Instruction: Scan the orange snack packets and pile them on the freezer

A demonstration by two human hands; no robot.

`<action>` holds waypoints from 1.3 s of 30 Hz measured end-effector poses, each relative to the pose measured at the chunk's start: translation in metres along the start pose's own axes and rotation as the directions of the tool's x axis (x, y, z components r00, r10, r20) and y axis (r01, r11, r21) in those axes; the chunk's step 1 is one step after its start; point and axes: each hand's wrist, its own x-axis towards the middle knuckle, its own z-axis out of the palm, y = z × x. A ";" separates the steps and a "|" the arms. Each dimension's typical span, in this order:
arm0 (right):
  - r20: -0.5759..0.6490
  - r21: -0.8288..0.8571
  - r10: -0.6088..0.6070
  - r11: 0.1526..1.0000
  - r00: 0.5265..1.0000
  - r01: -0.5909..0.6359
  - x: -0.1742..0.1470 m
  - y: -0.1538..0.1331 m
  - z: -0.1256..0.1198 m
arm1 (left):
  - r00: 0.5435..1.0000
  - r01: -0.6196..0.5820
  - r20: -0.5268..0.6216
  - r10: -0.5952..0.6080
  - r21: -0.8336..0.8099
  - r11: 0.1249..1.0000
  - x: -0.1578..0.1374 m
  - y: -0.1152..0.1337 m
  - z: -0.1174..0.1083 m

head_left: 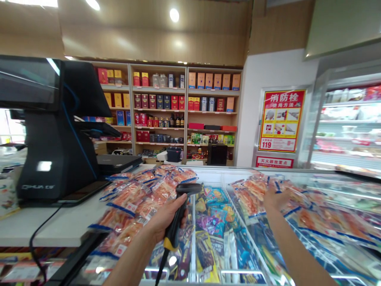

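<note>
My left hand point(172, 216) is wrapped around the black and yellow handle of a barcode scanner point(177, 220), its head level above the freezer and its cable hanging down. Close beside it, a heap of clear, blue-edged food packs point(133, 198) with orange-brown contents spreads over the freezer's left side. Over on the right, my right hand point(275, 198) reaches in among more such packs point(250, 194) lying on the glass. Its fingers are blurred and overlap a pack's blue edge; whether they grip it cannot be made out.
A glass-topped freezer point(205, 172) holds colourful ice-cream packets point(214, 222) between wire dividers. At left, a black checkout terminal point(56, 139) stands on a white counter point(44, 228), with a loose cable point(32, 242) over its edge. Shelves of boxed bottles point(157, 101) line the back; a refrigerated case point(351, 123) is at right.
</note>
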 end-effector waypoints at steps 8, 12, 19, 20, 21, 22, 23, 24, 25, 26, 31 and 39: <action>0.029 -0.097 -0.286 0.953 0.958 0.288 -0.047 -0.035 0.006 | 0.999 -0.008 -0.051 0.007 -0.008 1.000 -0.005 0.001 -0.015; 0.277 0.066 -0.354 0.934 0.893 0.350 -0.094 -0.059 0.038 | 0.995 -0.018 -0.098 0.018 0.002 1.000 -0.011 0.002 -0.022; 0.775 0.096 -0.238 0.960 0.586 0.264 -0.177 -0.108 0.086 | 0.988 -0.038 -0.147 0.037 -0.004 0.999 -0.023 0.000 -0.040; 0.793 0.056 -0.204 0.963 0.574 0.264 -0.184 -0.114 0.091 | 0.991 -0.028 -0.131 0.026 -0.011 1.000 -0.024 -0.001 -0.043; 0.799 0.012 -0.168 0.964 0.577 0.265 -0.189 -0.119 0.095 | 0.993 -0.020 -0.116 0.018 -0.015 1.000 -0.024 -0.001 -0.045; 0.801 -0.027 -0.137 0.964 0.583 0.264 -0.193 -0.123 0.099 | 0.994 -0.013 -0.105 0.012 -0.017 1.000 -0.024 -0.002 -0.047; 0.803 -0.055 -0.113 0.964 0.585 0.262 -0.195 -0.126 0.102 | 0.995 -0.007 -0.096 0.006 -0.015 1.000 -0.024 -0.002 -0.048; 0.806 -0.070 -0.099 0.963 0.584 0.259 -0.196 -0.127 0.104 | 0.996 -0.005 -0.091 0.004 -0.012 1.000 -0.024 -0.002 -0.049; 0.811 -0.079 -0.087 0.963 0.578 0.256 -0.195 -0.127 0.106 | 0.996 -0.002 -0.089 0.002 -0.008 1.000 -0.024 -0.003 -0.049; 0.812 -0.082 -0.081 0.964 0.578 0.251 -0.192 -0.125 0.106 | 0.995 0.000 -0.095 0.000 -0.003 1.000 -0.023 -0.003 -0.049; 0.759 -0.004 -0.134 0.977 0.637 0.212 -0.164 -0.094 0.095 | 0.995 -0.037 -0.092 0.036 -0.008 0.999 -0.020 -0.007 -0.044; 0.718 0.097 -0.112 0.993 0.687 0.061 -0.124 -0.055 0.056 | 0.999 0.003 -0.048 -0.004 -0.020 1.000 -0.014 -0.003 -0.020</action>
